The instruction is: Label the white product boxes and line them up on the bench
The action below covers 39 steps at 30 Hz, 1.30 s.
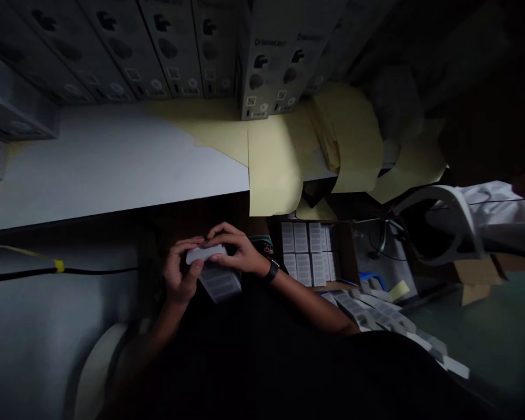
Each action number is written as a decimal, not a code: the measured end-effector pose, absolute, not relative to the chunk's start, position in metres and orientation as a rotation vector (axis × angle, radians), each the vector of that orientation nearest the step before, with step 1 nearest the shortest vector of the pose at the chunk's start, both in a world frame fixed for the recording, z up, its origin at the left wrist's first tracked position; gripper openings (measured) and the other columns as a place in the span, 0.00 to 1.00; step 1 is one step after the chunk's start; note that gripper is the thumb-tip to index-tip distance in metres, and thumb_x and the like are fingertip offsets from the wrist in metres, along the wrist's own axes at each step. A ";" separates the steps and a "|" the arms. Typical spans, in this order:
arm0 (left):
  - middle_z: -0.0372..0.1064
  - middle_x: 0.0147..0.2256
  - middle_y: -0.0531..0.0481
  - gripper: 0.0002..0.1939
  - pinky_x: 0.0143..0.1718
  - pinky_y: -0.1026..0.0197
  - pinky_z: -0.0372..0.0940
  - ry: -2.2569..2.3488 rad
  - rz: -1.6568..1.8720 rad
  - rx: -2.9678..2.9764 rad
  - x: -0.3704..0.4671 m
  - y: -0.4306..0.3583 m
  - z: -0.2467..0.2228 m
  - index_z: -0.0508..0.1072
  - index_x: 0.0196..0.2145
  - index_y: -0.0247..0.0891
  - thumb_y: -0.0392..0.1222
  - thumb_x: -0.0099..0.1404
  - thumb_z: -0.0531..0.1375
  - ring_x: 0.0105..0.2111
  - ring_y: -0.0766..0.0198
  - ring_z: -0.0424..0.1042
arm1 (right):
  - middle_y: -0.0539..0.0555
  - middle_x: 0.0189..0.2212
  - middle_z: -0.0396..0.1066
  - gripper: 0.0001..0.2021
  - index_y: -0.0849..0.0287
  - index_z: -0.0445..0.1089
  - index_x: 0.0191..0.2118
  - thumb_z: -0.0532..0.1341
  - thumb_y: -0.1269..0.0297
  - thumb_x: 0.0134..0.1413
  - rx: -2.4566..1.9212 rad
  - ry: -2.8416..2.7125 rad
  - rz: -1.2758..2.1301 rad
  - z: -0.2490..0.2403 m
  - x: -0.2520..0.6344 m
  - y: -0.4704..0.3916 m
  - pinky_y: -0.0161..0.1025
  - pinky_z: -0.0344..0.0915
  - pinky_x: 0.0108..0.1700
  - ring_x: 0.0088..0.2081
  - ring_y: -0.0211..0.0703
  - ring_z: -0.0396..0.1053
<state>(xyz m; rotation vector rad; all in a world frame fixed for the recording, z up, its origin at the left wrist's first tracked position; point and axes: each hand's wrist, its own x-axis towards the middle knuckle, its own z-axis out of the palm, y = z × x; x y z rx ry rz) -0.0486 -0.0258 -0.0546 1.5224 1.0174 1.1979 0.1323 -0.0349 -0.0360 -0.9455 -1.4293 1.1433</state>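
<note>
Low in front of my body, a small pale carton (205,253) is held between both hands. My left hand (180,270) closes round its left end, thumb against the near side. From the right, my right hand (233,252) grips it with the thumb in front and fingers over the far edge; a dark band circles that wrist. Below the hands lies another printed box or flat carton (221,284), grey with rows of print. Whether it is joined to the held carton I cannot tell.
A white tabletop (135,163) lies ahead, with yellow paper (273,169) over its edge and tall printed boxes (262,76) behind. To the right, a cardboard box (347,251) holds several small cartons (303,238). Flat cartons (385,312) and a white chair frame (464,221) are beyond.
</note>
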 end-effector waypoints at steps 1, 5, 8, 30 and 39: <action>0.74 0.44 0.47 0.14 0.52 0.54 0.68 1.050 1.163 1.537 -0.050 -0.024 -0.050 0.72 0.42 0.40 0.49 0.62 0.64 0.47 0.59 0.74 | 0.58 0.44 0.67 0.19 0.61 0.75 0.43 0.64 0.49 0.58 -0.964 -1.424 1.112 -0.035 0.131 -0.036 0.46 0.67 0.54 0.48 0.43 0.68; 0.75 0.42 0.49 0.10 0.50 0.57 0.69 1.090 1.131 1.517 -0.053 -0.023 -0.041 0.75 0.40 0.40 0.45 0.62 0.65 0.45 0.61 0.74 | 0.58 0.44 0.69 0.16 0.60 0.73 0.45 0.62 0.52 0.61 -1.009 -1.405 1.074 -0.031 0.125 -0.038 0.45 0.68 0.53 0.48 0.43 0.69; 0.75 0.39 0.51 0.05 0.49 0.58 0.70 1.051 1.155 1.470 -0.053 -0.024 -0.044 0.76 0.35 0.40 0.41 0.62 0.66 0.43 0.63 0.75 | 0.57 0.43 0.70 0.13 0.62 0.74 0.43 0.61 0.57 0.63 -0.960 -1.405 1.129 -0.029 0.126 -0.037 0.43 0.68 0.52 0.46 0.41 0.70; 0.72 0.51 0.48 0.19 0.59 0.47 0.67 1.078 1.543 1.469 -0.050 0.025 0.010 0.73 0.46 0.42 0.49 0.59 0.68 0.53 0.56 0.72 | 0.48 0.22 0.63 0.15 0.61 0.69 0.24 0.67 0.58 0.56 -1.319 -0.690 1.197 -0.028 0.188 -0.070 0.31 0.64 0.33 0.27 0.34 0.61; 0.71 0.37 0.58 0.16 0.41 0.63 0.71 1.326 1.860 1.039 -0.045 0.160 0.008 0.64 0.45 0.40 0.49 0.66 0.63 0.39 0.72 0.74 | 0.46 0.24 0.68 0.21 0.57 0.64 0.30 0.69 0.45 0.43 -1.109 -0.204 1.269 -0.043 0.201 -0.048 0.31 0.65 0.27 0.26 0.34 0.67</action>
